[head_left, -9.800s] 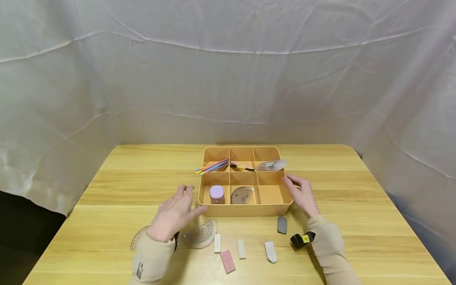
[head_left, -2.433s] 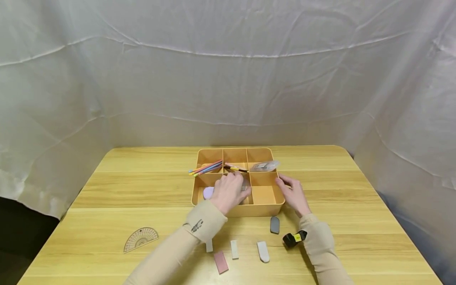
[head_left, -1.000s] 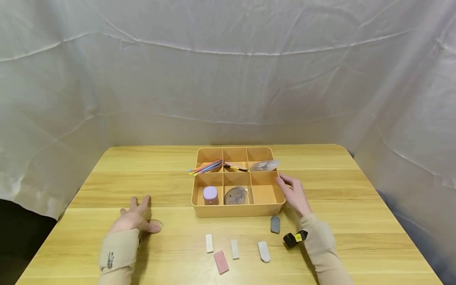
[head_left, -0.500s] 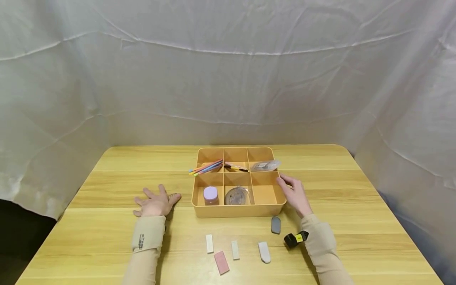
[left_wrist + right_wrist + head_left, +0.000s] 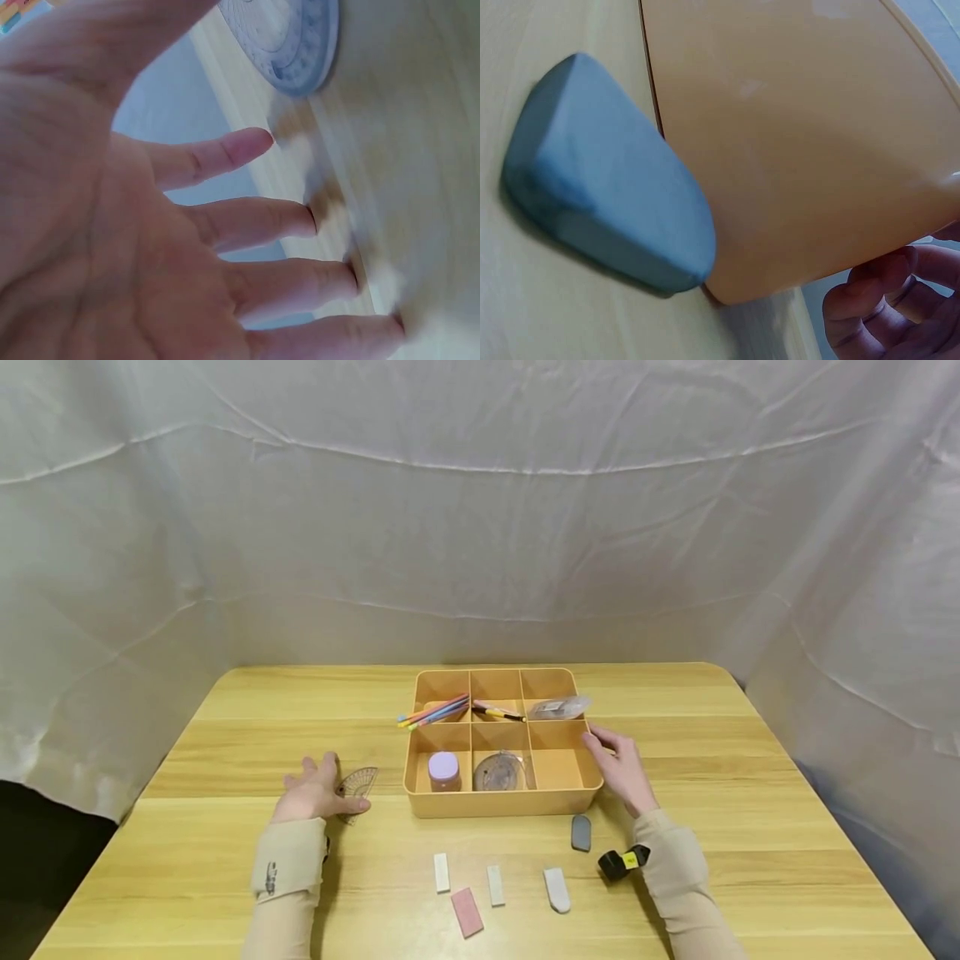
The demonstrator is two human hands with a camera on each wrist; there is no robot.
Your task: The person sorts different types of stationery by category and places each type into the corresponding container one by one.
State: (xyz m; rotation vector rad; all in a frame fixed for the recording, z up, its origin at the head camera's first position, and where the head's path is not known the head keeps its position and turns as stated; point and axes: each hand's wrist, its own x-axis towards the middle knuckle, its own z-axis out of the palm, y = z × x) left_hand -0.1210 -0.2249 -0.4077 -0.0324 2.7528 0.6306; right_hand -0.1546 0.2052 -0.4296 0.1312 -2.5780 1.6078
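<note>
On the table to the left of an orange compartment tray (image 5: 495, 804), my left hand (image 5: 311, 795) has its fingers spread straight, fingertips on the wood. A clear protractor (image 5: 358, 783) lies by its thumb; whether the thumb presses on it is hidden. In the left wrist view, the protractor (image 5: 296, 45) lies beyond the thumb. My right hand (image 5: 621, 770) grips the tray's right wall, thumb over the rim and curled fingers outside. In the tray's front middle compartment sit clear protractors (image 5: 498, 772), overlapping. A lilac-lidded jar (image 5: 444, 767) stands in the front left one.
Back compartments hold colored pens (image 5: 438, 712), a black-and-yellow pen (image 5: 498, 714) and a clear plastic packet (image 5: 558, 707). In front lie a grey eraser (image 5: 581, 833), white erasers (image 5: 442, 873), a pink eraser (image 5: 467, 912), a whitish rounded block (image 5: 557, 890) and a black-and-yellow item (image 5: 624, 863).
One protractor went from the table into the front middle compartment. My left hand then came back left, and the other protractor slid toward the tray. My right hand stays on the tray.
</note>
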